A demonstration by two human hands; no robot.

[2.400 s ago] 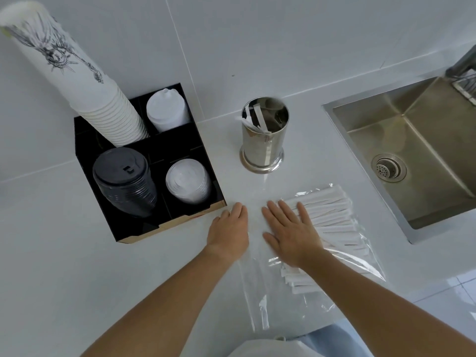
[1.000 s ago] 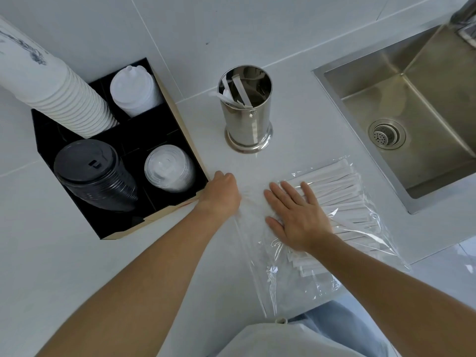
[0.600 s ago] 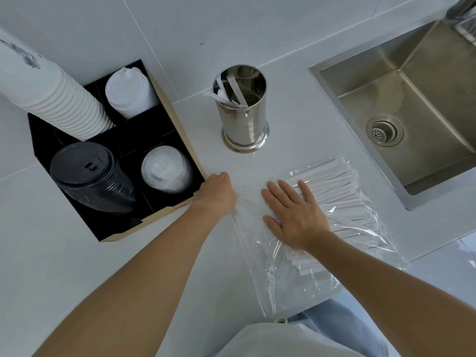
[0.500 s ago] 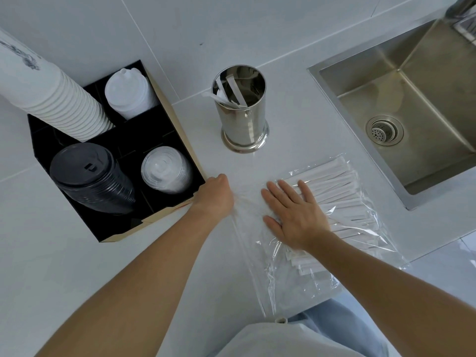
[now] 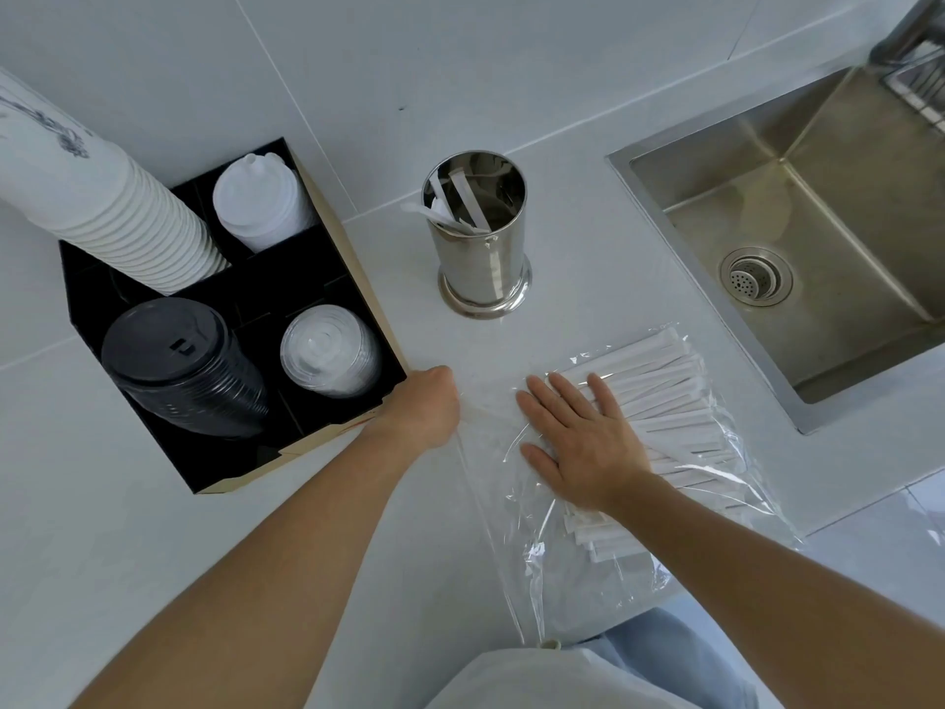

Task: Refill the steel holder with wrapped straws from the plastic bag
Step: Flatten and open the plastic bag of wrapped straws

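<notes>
Left hand now fisted, seemingly gripping straw-filled bag

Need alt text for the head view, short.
Right hand lies flat on a plastic bag of wrapped straws while the closed left hand grips its edge; behind stands a nearly empty steel holder.

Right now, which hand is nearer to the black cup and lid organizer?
Left. The left hand is closed on the plastic bag edge, right beside the organizer front corner. The right hand lies flat on the bag, farther away.
</notes>
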